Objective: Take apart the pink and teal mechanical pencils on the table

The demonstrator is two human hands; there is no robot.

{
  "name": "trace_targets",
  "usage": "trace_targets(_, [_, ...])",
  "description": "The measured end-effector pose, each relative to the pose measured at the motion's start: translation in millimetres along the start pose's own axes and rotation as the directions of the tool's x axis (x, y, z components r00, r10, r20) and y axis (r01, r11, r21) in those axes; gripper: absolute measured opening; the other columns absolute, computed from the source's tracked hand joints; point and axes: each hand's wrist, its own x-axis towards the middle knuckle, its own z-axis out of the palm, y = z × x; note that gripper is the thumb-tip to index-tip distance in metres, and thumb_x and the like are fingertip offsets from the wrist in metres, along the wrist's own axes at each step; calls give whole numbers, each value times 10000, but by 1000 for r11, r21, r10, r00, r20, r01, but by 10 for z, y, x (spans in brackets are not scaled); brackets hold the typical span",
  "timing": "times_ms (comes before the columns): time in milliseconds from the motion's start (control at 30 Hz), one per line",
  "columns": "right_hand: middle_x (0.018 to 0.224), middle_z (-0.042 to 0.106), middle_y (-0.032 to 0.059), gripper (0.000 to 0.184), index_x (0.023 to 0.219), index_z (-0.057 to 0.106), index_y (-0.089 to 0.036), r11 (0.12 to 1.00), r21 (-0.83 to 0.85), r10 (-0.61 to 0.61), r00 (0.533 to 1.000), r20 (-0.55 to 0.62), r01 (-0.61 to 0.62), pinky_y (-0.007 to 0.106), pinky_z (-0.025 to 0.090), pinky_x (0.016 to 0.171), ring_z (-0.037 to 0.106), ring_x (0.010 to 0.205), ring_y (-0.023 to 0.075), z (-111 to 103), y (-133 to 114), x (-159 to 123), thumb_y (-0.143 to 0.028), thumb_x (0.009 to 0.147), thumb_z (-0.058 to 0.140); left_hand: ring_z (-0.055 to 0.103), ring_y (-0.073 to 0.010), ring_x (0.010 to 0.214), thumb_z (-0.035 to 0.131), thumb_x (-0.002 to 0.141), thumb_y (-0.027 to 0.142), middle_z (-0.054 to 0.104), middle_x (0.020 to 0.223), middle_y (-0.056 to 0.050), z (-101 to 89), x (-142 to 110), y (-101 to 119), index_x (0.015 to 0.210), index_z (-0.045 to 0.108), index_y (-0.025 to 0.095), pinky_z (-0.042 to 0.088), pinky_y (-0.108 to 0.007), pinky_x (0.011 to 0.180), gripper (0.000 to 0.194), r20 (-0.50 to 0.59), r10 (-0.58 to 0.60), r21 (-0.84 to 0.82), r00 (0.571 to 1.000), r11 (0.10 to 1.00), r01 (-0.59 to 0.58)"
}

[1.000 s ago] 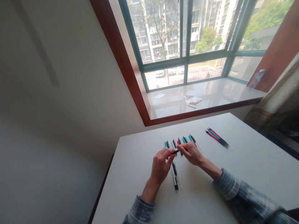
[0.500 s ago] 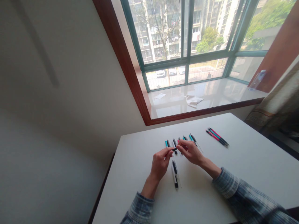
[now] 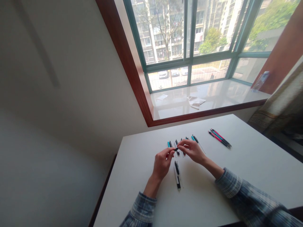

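My left hand point(image 3: 162, 164) and right hand point(image 3: 192, 152) have edged slightly up the white bench point(image 3: 208, 195), below the window sill point(image 3: 213, 101). A row of pens point(image 3: 193, 138) lies ahead, a pink-and-teal bunch point(image 3: 220, 139) to the right; my closed fingers point(image 3: 184, 146) pinch a dark pen point(image 3: 176, 149) between both hands.

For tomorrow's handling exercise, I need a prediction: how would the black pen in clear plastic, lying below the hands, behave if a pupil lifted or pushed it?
The slim black pen in its clear plastic sleeve looks stiff and probably light, so it should lift easily. Its narrow, rounded shape suggests it may roll when pushed, though the sleeve could slow this. It might also slide on the smooth white table.
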Motion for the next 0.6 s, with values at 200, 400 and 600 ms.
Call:
trace_targets(200, [897,747,63,274,927,765,-197,999,-26,19,991,-133,-22,312,560,738,682,824,208,-57,87,50,-462,905,696,666,-156,705,518,1018,394,750,819,-25,-35,8,-30,1098,750,196,499,-235,718,315,-19,-27,24,999,999,28])
trace_targets(400, [999,754,80,213,1001,750,-211,989,-147,-57,974,-217,25,372,584,815,697,895,225,-157,-29,-28,-392,925,666,664,-153,680,526,1004,366,743,792,-10,-29,-8,-4,1047,742,199,497,-225,660,276,-70,-51,36,996,998,54])
trace_targets(600, [973,749,59,217,1109,712,-247,910,-404,-123,991,-61,88,381,560,824,683,900,225,-81,-144,-402,-218,903,649,661,-145,662,540,990,356,751,808,-12,-21,-17,24,1041,739,193,504,-222,638,262,-103,-47,35,994,998,51])
